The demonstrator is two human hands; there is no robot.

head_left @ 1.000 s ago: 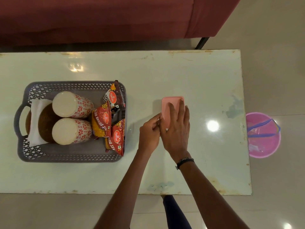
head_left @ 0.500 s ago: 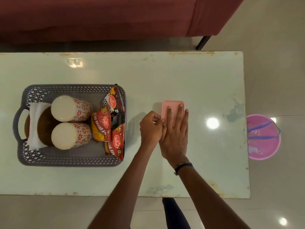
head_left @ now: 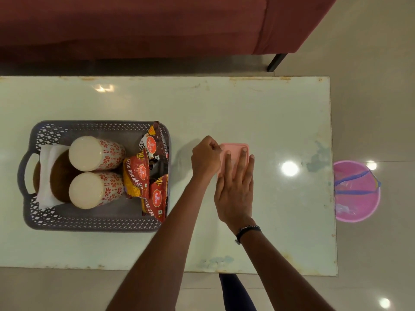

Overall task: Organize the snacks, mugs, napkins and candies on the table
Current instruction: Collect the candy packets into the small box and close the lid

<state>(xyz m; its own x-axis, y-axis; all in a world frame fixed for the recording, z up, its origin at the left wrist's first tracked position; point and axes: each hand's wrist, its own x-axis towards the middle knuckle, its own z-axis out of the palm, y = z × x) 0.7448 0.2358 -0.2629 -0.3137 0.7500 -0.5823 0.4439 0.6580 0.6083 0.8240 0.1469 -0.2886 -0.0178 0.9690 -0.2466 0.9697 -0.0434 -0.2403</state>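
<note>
A small pink lidded box (head_left: 234, 147) lies on the pale table (head_left: 224, 108), right of centre. My right hand (head_left: 234, 194) rests flat on its lid with the fingers spread. My left hand (head_left: 205, 157) is curled at the box's far left corner, fingers closed on its edge. To the left, a grey basket (head_left: 89, 225) holds two floral mugs (head_left: 94, 153) (head_left: 94, 190) lying on their sides. The basket also holds a white napkin (head_left: 46, 176) and red snack packets (head_left: 135, 173) (head_left: 157, 198) along its right wall.
A brown round object (head_left: 60, 173) lies under the napkin in the basket. A pink bucket (head_left: 357, 191) stands on the floor past the table's right edge. A red sofa (head_left: 157, 23) runs along the far side.
My left hand has slid along the box's left edge, from its near side up to the far corner. My right hand stays flat on the lid.
</note>
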